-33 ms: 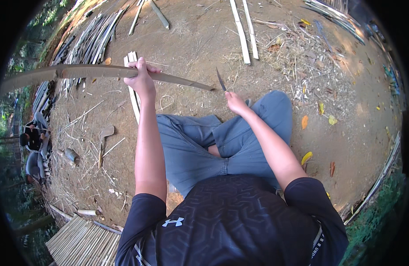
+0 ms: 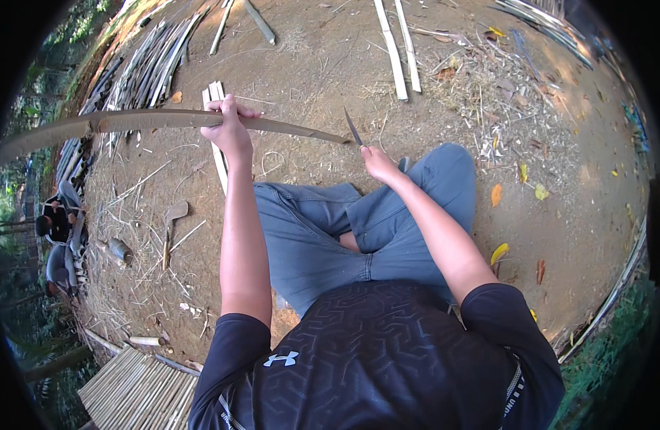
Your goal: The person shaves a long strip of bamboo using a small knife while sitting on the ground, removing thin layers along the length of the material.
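A long, slightly curved bamboo strip (image 2: 151, 120) runs across in front of me, from the far left rim to just short of my right hand. My left hand (image 2: 231, 130) is closed around it, nearer its right end, with some fingertips showing beyond the strip. In my right hand (image 2: 378, 165) I grip a knife (image 2: 353, 127) with a narrow dark blade. The blade points up and leftward, just beside the strip's right end; whether they touch I cannot tell. The knife's handle is mostly hidden in my fist. Below both hands are my crossed legs in grey-blue trousers (image 2: 308, 236).
Pale split bamboo pieces (image 2: 221, 168) lie beyond my left forearm, and two long slats (image 2: 391, 50) lie ahead. A broad-bladed tool (image 2: 174, 215) rests on the dirt at left. Poles (image 2: 154, 61) are piled at far left, near a seated person (image 2: 58, 218). Shavings (image 2: 480, 107) litter the right.
The knife blade and the right end of the bamboo strip have come slightly closer together. Both hands keep their grips, and the whole view has shifted a little.
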The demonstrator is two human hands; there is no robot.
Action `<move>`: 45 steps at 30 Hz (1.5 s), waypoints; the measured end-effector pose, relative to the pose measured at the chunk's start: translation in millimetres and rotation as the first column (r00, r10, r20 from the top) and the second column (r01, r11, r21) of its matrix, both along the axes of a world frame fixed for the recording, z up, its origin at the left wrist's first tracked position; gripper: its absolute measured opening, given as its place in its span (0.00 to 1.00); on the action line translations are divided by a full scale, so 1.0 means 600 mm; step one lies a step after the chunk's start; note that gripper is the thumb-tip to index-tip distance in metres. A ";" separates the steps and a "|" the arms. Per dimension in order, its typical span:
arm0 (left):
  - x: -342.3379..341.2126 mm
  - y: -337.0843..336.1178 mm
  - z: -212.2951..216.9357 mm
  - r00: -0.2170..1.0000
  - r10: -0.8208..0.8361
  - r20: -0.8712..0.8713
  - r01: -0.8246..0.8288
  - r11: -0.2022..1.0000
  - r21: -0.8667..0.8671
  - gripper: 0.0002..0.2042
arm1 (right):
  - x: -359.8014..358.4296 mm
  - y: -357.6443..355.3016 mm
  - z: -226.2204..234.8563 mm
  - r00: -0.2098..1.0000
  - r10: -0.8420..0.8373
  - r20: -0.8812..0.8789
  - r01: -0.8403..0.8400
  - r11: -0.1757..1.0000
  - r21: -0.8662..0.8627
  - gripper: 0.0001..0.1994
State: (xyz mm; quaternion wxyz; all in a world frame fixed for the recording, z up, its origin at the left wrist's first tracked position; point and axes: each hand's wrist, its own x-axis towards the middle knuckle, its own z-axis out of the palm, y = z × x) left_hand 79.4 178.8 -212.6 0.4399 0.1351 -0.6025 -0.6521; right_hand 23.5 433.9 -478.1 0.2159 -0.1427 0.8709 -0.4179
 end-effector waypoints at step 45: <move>-0.010 0.042 -0.002 0.916 0.402 0.014 -0.402 0.914 0.054 0.10 | 0.058 -0.140 0.222 0.988 0.134 0.074 -0.134 0.991 0.000 0.19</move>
